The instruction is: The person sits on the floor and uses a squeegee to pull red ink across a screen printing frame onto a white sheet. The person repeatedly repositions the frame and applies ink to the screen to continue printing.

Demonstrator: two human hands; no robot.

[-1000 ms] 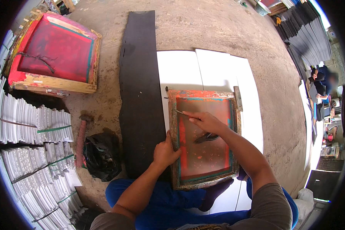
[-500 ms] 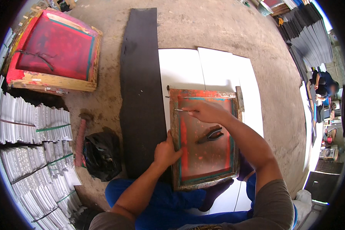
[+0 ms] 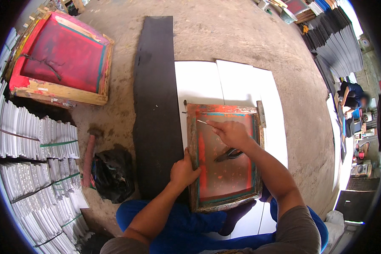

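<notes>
A screen-printing frame (image 3: 193, 175) with worn wooden sides and orange-stained mesh (image 3: 224, 186) lies before me, near my legs. My left hand (image 3: 183, 172) is closed on its left side, the thumb reaching over the wood. Above the upper part of the mesh, my right hand (image 3: 233, 134) pinches a thin, pale, stick-like tool (image 3: 202, 122). The tool's tip points toward the frame's upper left corner; its kind is too small to make out. Dark-handled pliers (image 3: 227, 155) rest on the mesh, partly covered by my right wrist.
White sheets (image 3: 199, 80) lie under the frame, with a long black strip (image 3: 154, 106) along their left. Further left are a pink-red screen frame (image 3: 65, 57), a black plastic bag (image 3: 114, 175), a hammer (image 3: 89, 156) and bundled white stacks (image 3: 57, 137). Another person (image 3: 352, 95) bends at far right.
My right hand has turned and come slightly nearer to me, so the thin tool now slants. My wrist covers part of the pliers' handles. The left hand keeps its hold.
</notes>
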